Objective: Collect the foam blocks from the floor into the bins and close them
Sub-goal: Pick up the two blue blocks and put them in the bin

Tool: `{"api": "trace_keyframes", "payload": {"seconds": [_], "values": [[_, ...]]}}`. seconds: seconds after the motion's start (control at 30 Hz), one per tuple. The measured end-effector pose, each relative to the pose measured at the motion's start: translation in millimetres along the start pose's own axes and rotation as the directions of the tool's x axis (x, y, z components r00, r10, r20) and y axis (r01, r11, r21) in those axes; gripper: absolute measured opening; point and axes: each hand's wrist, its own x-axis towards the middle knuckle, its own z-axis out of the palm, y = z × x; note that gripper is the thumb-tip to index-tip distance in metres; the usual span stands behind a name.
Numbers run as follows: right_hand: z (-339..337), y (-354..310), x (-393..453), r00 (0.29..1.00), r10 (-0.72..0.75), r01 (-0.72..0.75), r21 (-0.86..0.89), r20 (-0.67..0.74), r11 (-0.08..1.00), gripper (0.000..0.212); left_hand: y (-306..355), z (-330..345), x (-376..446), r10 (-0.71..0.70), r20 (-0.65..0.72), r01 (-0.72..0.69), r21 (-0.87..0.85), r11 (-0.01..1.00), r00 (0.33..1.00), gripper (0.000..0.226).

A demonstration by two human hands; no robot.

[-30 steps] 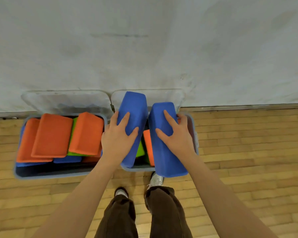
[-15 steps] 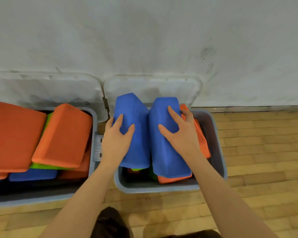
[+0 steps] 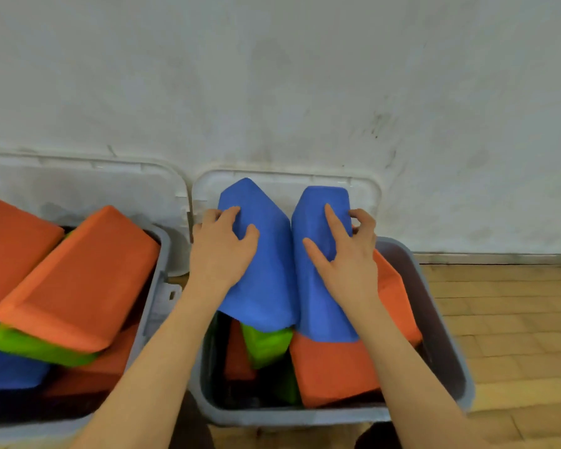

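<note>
Head view: the left hand (image 3: 222,251) grips the left blue block (image 3: 263,270), and the right hand (image 3: 347,257) grips the right blue block (image 3: 321,286). Both blocks lean side by side, touching, on orange and green blocks in the right bin (image 3: 444,319), lid (image 3: 285,184) open.

There is a single view, from a wide-angle camera worn on the person's head, looking forward and steeply down, so no second view shares any part of it. It sits close above the right bin (image 3: 441,335), whose near rim lies toward 6 o'clock and whose open lid (image 3: 363,189) leans toward 12 o'clock against the wall (image 3: 272,76). The left bin (image 3: 157,254) is cut off at 9 o'clock. The wooden floor (image 3: 515,319) shows at 3 to 4 o'clock. Both forearms enter from the bottom edge, and straight lines bow near the frame's edges.
</note>
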Motion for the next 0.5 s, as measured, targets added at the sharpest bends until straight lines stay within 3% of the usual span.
{"api": "trace_keyframes", "payload": {"seconds": [0.07, 0.13, 0.23, 0.33, 0.4, 0.5], "values": [[-3, 0, -4, 0.999, -0.024, 0.023, -0.037, -0.029, 0.999, 0.058, -4, -5, -15, 0.056, -0.039, -0.057, -0.035, 0.998, 0.998, 0.043], [-8, 4, -5, 0.996, -0.085, 0.082, -0.078, -0.033, 0.994, 0.06, -13, -10, -31, 0.14, 0.053, -0.136, -0.069, 0.988, 0.989, 0.049], [-15, 11, -12, 0.983, -0.152, 0.166, -0.162, 0.1, 0.973, 0.078, -23, -16, -52, 0.185, 0.284, -0.204, 0.041, 0.978, 0.941, 0.094], [-14, 20, -27, 0.952, -0.205, 0.243, -0.154, 0.228, 0.958, 0.098, -30, -24, -57, 0.155, 0.352, -0.258, 0.27, 0.928, 0.923, 0.119], [-14, 22, -35, 0.955, -0.221, 0.243, -0.091, 0.197, 0.966, 0.092, -32, -28, -57, 0.167, 0.345, -0.29, 0.345, 0.893, 0.924, 0.117], [-14, 20, -42, 0.946, -0.309, 0.319, -0.107, 0.096, 0.942, 0.061, -41, -19, -62, 0.315, 0.254, -0.388, 0.334, 0.859, 0.915, 0.087]]}}
